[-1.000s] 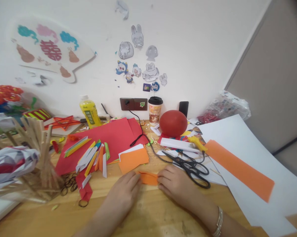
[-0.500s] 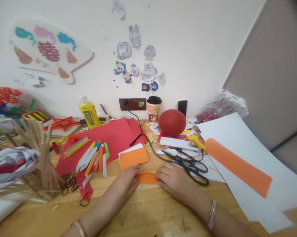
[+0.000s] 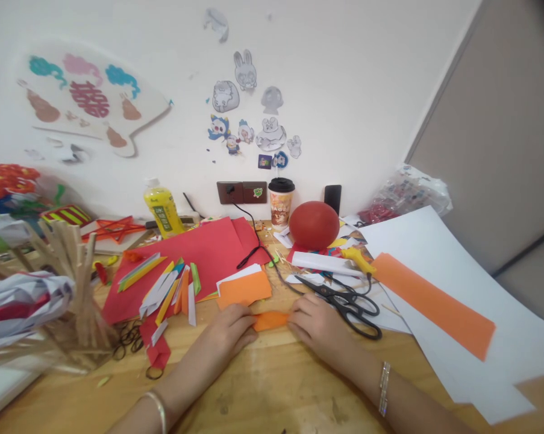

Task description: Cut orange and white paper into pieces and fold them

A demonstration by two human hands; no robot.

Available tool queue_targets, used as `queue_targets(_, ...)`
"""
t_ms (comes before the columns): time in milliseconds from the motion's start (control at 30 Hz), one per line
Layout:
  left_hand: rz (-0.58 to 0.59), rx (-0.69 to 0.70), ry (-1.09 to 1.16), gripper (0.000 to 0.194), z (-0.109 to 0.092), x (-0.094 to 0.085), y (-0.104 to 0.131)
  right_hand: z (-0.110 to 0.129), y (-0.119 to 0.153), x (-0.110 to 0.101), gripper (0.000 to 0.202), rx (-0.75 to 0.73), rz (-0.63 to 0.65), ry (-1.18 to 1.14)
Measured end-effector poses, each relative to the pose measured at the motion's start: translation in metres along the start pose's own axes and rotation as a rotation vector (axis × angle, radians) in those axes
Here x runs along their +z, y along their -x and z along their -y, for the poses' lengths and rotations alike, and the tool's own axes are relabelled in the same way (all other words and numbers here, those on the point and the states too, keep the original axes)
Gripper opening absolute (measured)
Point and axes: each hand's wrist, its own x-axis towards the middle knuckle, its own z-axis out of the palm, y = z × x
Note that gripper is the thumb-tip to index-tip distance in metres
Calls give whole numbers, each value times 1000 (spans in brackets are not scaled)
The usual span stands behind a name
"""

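A small folded piece of orange paper [image 3: 270, 320] lies on the wooden table between my hands. My left hand [image 3: 232, 325] grips its left end, fingers closed over the edge. At the other end my right hand [image 3: 310, 322] pinches it the same way. The fingertips partly hide both ends of the paper. Just beyond it is a stack of orange and white paper pieces [image 3: 245, 288]. Black-handled scissors [image 3: 339, 300] lie right beside my right hand, blades pointing up and left.
Folded paper strips [image 3: 170, 289] lie on red paper [image 3: 208, 244] to the left, near a holder of wooden sticks [image 3: 84, 301]. A red balloon [image 3: 314, 224], a lidded cup [image 3: 281, 202] and a yellow glue gun [image 3: 358, 260] stand or lie behind. An orange strip [image 3: 434, 304] rests on white sheets at right.
The orange paper looks flatter; its raised upper edge, seen before, has been pressed or turned down. Both hands stay at its ends, with only slight shifts.
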Motion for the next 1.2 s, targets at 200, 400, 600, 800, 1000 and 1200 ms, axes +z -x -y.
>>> queue_targets(200, 46, 57, -155, 21, -3, 2, 0, 0, 1, -1, 18, 36, 0, -56)
queue_targets(400, 45, 114, -269, 22, -3, 3, -1, 2, 1, -1, 15, 8, 32, -44)
queue_targets(600, -31, -27, -42, 21, -7, 5, -2, 8, -1, -1, 7, 184, 77, -118)
queue_targets(800, -44, -264, 151, 15, -13, 5, -8, 11, -6, 2, 11, 417, 61, -233)
queue_targets(1000, -88, -323, 154, 14, -14, 11, -10, 12, -5, 9, 11, 433, 55, -210)
queue_targets(1200, -101, -316, 74, 17, -13, 16, -12, 12, -6, 10, 14, 466, 55, -200)
